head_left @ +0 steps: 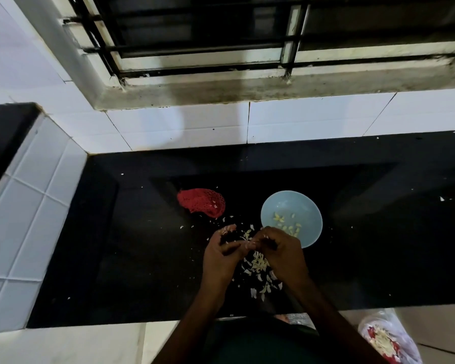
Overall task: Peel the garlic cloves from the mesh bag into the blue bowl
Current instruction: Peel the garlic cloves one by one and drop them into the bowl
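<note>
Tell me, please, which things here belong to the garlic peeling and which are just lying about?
Part of the job:
- red mesh bag
- blue bowl holding peeled cloves
- left hand and right hand, fingertips together, peeling
- pile of skins

Lying about:
- plastic bag on the floor
- window bars

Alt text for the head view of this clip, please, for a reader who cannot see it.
Seen from above, a left hand and right hand meet over a black counter, working a small piece between the fingertips above a pile of garlic skins. A blue bowl with peeled cloves sits beyond them, right of a red mesh bag.
</note>
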{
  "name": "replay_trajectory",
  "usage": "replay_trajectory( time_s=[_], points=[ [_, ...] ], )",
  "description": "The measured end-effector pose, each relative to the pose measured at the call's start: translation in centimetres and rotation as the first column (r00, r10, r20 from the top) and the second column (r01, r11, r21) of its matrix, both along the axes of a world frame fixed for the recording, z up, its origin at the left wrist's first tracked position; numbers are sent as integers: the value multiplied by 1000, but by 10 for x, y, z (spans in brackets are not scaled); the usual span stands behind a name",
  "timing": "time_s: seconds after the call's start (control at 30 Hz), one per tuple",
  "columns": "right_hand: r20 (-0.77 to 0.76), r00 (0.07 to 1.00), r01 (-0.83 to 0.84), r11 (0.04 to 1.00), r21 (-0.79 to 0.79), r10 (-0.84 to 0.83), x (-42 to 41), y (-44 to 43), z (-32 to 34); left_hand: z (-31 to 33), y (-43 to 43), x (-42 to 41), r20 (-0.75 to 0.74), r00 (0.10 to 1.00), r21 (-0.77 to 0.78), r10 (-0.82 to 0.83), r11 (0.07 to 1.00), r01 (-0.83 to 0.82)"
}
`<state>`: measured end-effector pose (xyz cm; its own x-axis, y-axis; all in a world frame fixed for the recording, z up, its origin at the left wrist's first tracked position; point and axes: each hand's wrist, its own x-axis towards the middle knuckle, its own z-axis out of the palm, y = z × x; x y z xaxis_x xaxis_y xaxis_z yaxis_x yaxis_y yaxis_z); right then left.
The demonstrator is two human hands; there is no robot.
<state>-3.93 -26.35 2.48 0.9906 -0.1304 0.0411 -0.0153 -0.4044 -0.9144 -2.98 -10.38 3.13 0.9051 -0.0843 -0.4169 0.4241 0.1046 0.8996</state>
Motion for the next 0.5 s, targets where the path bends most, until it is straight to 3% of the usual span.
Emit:
replay_trajectory(
  time_s=[0.17, 0.37, 0.5],
  points=[
    [-45, 999, 24, 996, 87, -20, -6, 7, 2, 0, -2, 1, -64, 996, -31, 60, 998, -62],
    [-198, 977, 59, 995, -87, -75, -8, -3, -5, -11, 2, 2, -116, 987, -18, 115, 993, -118],
    [-181, 983, -5, 994, 105, 24, -9, -1, 3, -11, 0, 1, -87, 994, 20, 72, 997, -70]
  ],
)
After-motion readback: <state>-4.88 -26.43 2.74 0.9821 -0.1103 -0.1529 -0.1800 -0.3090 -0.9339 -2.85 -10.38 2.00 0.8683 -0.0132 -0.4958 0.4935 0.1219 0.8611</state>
